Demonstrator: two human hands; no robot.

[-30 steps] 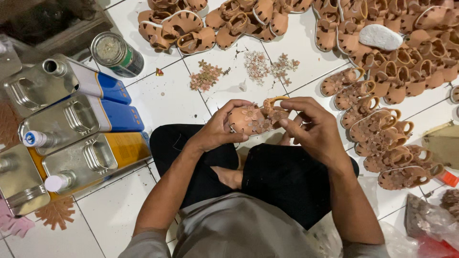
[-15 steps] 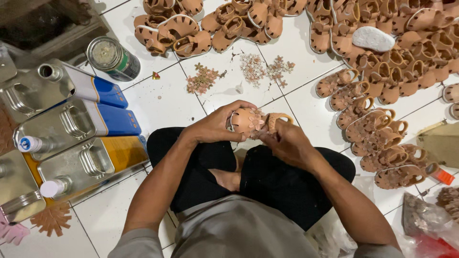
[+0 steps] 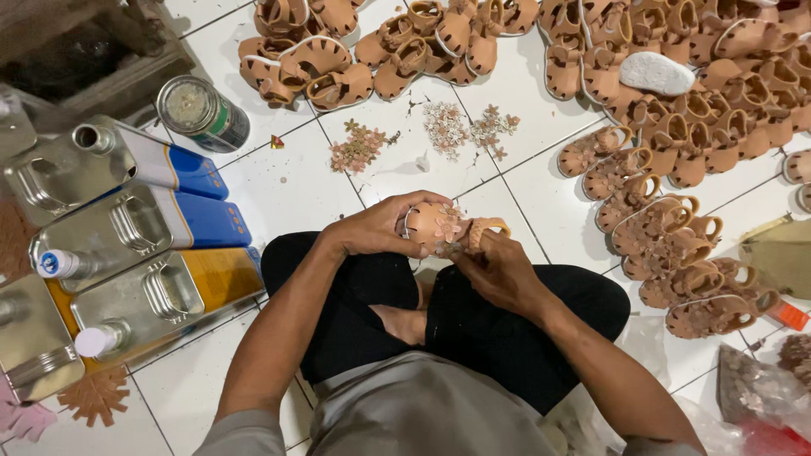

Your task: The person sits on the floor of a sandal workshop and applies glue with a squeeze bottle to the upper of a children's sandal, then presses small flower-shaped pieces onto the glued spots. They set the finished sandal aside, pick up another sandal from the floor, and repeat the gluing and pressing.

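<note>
Shiny metal cans [image 3: 127,232] lie on glossy white floor tiles [image 3: 287,181] near matt tan sandals [image 3: 667,228].

top: we wear a grey short-sleeved shirt, sleeve edges ending at the upper arms | forearms: bare, no watch or bands that we can see | left hand [image 3: 372,232]: no glove, no ring visible | right hand [image 3: 498,270]: no glove | legs: black trousers | foot: one bare foot showing between our knees
</note>
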